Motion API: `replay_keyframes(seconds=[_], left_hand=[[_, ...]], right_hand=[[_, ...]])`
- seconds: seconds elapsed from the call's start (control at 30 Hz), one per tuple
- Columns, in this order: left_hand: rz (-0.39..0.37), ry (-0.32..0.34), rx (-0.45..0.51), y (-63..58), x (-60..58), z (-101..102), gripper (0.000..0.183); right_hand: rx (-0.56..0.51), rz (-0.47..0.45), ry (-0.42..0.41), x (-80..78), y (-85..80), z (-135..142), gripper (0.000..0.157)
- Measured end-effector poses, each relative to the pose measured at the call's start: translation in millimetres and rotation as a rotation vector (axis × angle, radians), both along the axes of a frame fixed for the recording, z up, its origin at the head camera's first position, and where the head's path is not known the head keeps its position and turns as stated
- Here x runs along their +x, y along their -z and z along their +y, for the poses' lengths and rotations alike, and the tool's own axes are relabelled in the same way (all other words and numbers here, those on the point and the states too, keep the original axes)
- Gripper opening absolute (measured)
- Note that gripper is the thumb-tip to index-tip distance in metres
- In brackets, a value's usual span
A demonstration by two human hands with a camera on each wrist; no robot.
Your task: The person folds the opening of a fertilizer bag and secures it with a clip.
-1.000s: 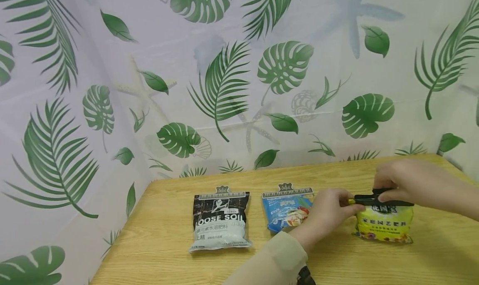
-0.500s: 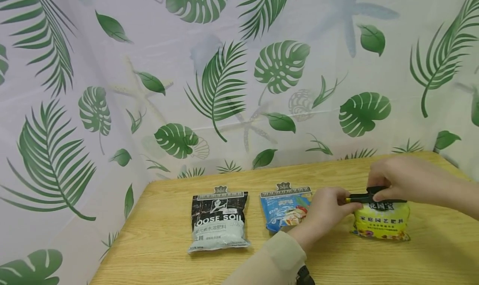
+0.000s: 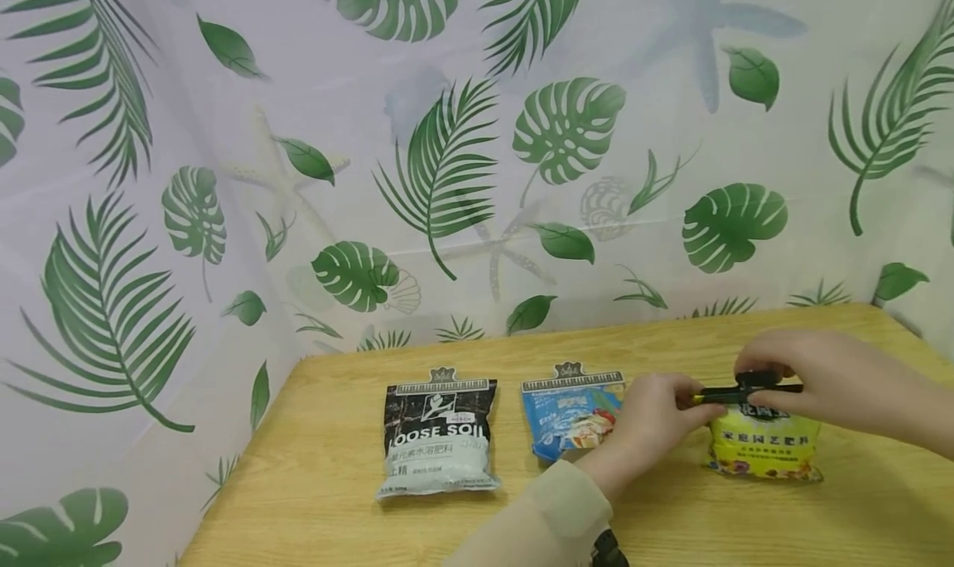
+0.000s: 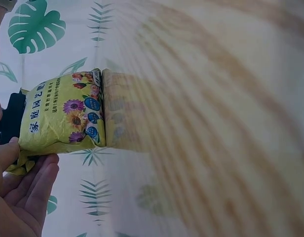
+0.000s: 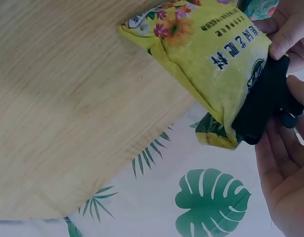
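Observation:
A yellow fertilizer bag [image 3: 763, 451] stands at the right of the table, its printed front facing me. My left hand [image 3: 656, 410] pinches the bag's top corner between thumb and fingers. Along the bag's folded top edge lies a black bag clip [image 5: 263, 101]. My right hand [image 3: 808, 377] grips this clip by its handle, the thumb in front and the fingers behind. In the left wrist view, the yellow bag [image 4: 63, 116] appears sideways, with flowers printed near its base.
Left of the hands lies a blue bag [image 3: 562, 426], partly hidden by the left hand. Further left is a black and white soil bag [image 3: 440, 443]. Each has a decorated clip across its top. A leaf-patterned cloth [image 3: 447, 178] hangs behind the wooden table [image 3: 298, 501].
My right hand has dipped slightly at the clip, whose handle now looks tilted back. The left hand keeps its pinch on the bag's corner. The other two bags have not moved.

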State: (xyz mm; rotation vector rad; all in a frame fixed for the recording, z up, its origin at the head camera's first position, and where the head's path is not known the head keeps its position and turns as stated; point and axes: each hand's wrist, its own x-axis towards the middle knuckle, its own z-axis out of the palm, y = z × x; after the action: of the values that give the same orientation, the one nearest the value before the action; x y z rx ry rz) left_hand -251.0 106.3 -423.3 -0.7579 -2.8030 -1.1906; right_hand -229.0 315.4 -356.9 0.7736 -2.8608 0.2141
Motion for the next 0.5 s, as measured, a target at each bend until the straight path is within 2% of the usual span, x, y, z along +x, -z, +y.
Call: replay_keyframes(seconds=[0.3,0.5], left_hand=[[-0.019,0.01,0.003,-0.5,1.8,-1,0.014],[-0.035,0.007,0.011,0.3,0.8,-2,0.013]], right_hand=[[-0.025,0.036,0.009,-0.5,20.1,10,0.025],[-0.042,0.024,0.032,-2.0,23.2,10,0.023]])
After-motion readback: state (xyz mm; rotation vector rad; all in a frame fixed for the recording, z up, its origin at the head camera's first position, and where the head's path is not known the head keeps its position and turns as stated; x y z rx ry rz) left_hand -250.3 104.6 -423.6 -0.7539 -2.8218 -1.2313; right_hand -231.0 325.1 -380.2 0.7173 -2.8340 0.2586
